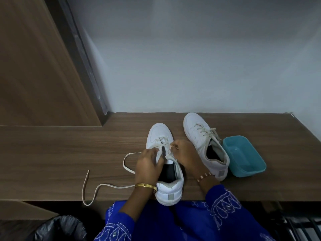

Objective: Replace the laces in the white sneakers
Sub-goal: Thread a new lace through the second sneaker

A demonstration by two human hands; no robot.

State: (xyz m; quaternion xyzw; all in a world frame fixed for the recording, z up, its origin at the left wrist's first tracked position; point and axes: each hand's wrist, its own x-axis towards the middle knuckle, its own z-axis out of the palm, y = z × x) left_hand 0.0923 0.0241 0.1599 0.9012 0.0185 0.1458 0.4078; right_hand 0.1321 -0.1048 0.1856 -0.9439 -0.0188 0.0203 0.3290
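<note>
Both hands on the near white leather sneaker [165,164], mid-worktop [52,153].
Left hand [147,164] and right hand [185,155] fingers pinch its cream lace [104,186]; second laced sneaker [205,143] and teal plastic tub [245,157] sit right.

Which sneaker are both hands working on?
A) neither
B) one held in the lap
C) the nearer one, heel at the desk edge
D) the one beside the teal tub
C: the left hand and right hand grip laces on the nearer sneaker; the far sneaker sits untouched.
</note>
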